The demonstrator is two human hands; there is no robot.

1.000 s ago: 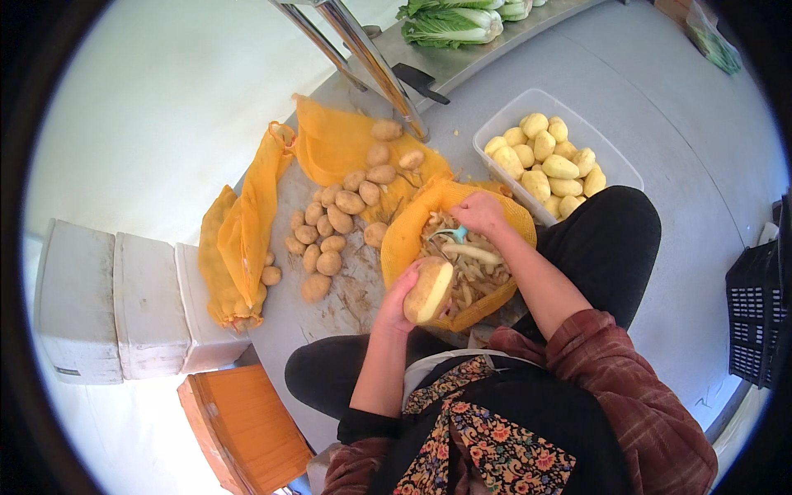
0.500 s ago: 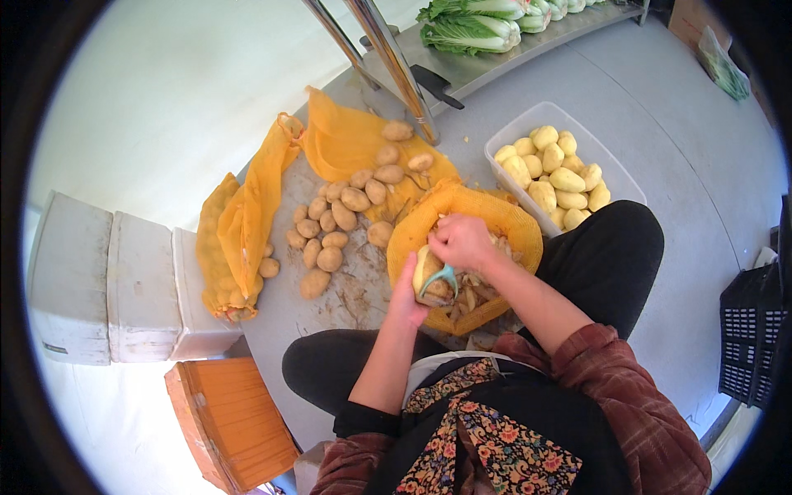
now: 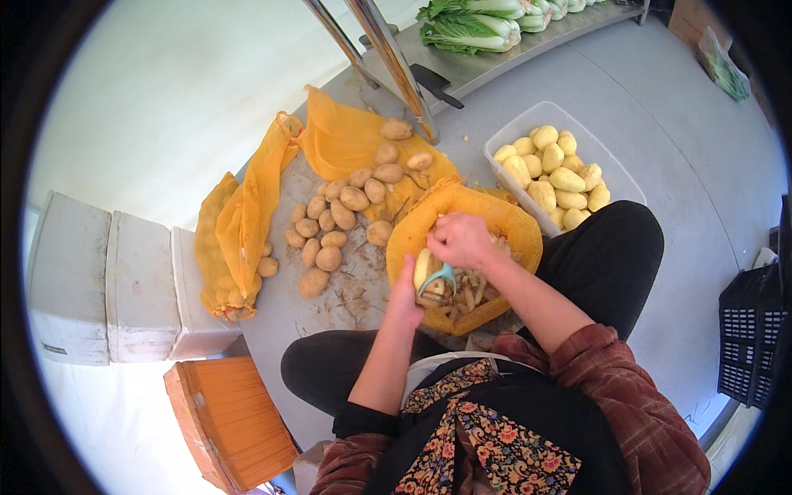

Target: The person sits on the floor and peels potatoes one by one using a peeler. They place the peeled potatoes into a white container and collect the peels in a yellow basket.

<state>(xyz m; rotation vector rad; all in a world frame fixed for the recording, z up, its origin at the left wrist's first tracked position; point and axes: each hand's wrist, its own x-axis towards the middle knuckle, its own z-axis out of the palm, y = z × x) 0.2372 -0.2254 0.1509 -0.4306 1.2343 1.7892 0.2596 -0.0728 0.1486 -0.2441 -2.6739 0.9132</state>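
Teal peeler set to potato over a bagful of peel

Two bare hands share one potato above an orange mesh bag, its mouth agape. The left hand cups the potato, pale flesh showing, from its outer side; the right hand is curled in a fist around the peeler's handle, which it mostly hides. The peeler's head sits over the potato's near end; whether the blade bites cannot be told from overhead.

Peeling well here would call for light, even pressure, blade flat to the skin, strokes overlapping. The left fingers are best tucked below the blade's path, turning the potato slightly between strokes. Bared flesh is likely slippery, so a firm cupped hold matters. Work centred over the bag should drop scraps inside, clear of the tub of peeled potatoes at right. Unpeeled potatoes lie loose at left.
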